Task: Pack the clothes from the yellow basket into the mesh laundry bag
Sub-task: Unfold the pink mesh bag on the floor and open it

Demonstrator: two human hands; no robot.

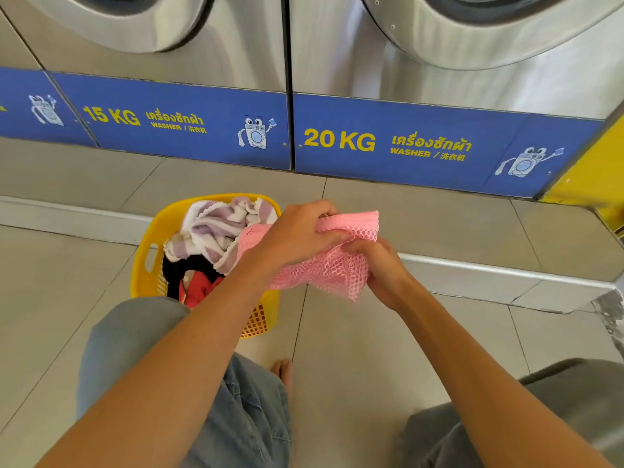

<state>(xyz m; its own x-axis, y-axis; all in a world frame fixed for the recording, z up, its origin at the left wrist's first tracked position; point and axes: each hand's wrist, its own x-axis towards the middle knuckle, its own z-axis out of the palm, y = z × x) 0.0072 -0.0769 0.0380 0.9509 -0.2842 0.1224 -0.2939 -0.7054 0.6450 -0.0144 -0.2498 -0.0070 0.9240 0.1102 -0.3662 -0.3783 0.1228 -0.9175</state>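
Nearest the camera, two bare forearms reach forward over grey-blue denim knees, and a bare foot rests on the pale floor tiles between them. Both arms meet at a pink mesh laundry bag, held in the air just right of the basket and overlapping its right rim. The left hand is curled closed over the bag's upper edge, its fingers gripping the bunched mesh beside a solid pink band (probably the zip strip, though no puller can be made out). The right hand is clenched on the lower right part of the bag, fingers folded into the netting. The bag hangs crumpled and flat between the two grips; whether its mouth is open cannot be told.

Just behind and left of the hands, the yellow basket stands on the floor with clothes piled inside: a lilac-and-white striped fabric on top, a black garment below it, and a red piece at the near edge. A low metal-edged step crosses the floor beyond the basket. Farthest back stand steel washers with blue panels, marked 15 KG and 20 KG.
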